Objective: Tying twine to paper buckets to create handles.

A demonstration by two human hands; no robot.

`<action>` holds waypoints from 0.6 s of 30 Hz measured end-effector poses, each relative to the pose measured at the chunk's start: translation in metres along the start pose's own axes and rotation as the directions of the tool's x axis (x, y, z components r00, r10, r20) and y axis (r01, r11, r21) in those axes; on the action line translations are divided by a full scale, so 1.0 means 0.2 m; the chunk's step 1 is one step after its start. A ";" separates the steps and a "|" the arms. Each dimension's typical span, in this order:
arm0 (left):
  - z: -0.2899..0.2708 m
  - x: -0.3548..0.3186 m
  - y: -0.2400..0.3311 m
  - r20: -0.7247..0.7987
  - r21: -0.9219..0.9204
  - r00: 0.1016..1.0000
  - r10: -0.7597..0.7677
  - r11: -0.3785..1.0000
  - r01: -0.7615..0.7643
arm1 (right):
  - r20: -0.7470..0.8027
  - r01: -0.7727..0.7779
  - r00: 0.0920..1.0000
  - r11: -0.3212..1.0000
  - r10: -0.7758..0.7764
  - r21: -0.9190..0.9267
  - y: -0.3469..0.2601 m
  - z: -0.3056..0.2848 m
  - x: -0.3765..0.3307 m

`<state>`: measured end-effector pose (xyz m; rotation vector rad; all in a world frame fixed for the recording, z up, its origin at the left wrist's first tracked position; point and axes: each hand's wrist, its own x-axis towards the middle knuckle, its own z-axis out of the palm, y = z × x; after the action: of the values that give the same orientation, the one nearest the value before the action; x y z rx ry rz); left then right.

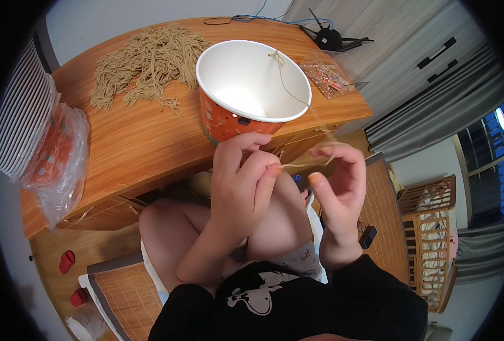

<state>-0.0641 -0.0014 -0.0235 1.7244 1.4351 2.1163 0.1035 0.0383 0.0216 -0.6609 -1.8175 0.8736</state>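
Stringing the paper bucket, hands pinching twine just below its rim.

I see the wooden table (pixel 132 142) first, with the big orange paper bucket (pixel 246 91) hanging over its near edge, white inside, a length of twine (pixel 289 91) knotted through a hole near the far rim and trailing down toward me. Behind it lies a heap of cut twine (pixel 144 62), and a bagged stack of buckets (pixel 53 153) sits at the left end. My left hand (pixel 243 182) has thumb and forefinger closed on the strand; my right hand (pixel 337 182) pinches its other part, remaining fingers loosely curled. I judge this the threading or knotting step; the next move calls for keeping the strand taut and guiding its end to the small hole in the near wall.
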 end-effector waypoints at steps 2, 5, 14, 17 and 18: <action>-0.02 0.00 -0.02 0.067 0.099 0.993 0.099 0.989 -0.105 | 0.108 0.090 0.991 0.992 -0.081 -0.087 -0.04 0.01 0.05; -0.03 -0.01 0.02 0.120 0.201 0.990 0.071 0.975 -0.094 | 0.115 0.328 0.944 0.905 -0.308 -0.269 -0.03 0.04 0.09; -0.04 -0.01 0.02 0.124 0.407 0.990 0.059 0.907 -0.105 | 0.221 0.549 0.832 0.701 -0.509 -0.455 -0.10 0.08 0.11; -0.06 -0.01 0.05 0.160 0.450 0.984 0.077 0.882 -0.142 | 0.323 0.475 0.879 0.699 -0.350 -0.535 -0.14 0.09 0.11; -0.07 -0.01 0.06 0.181 0.465 0.980 0.082 0.871 -0.159 | 0.406 0.501 0.860 0.665 -0.309 -0.554 -0.12 0.06 0.12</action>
<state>-0.0685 -0.0176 -0.0170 2.1352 1.9720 1.7166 0.0819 0.0390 0.0513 -0.5088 -2.4309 -0.0089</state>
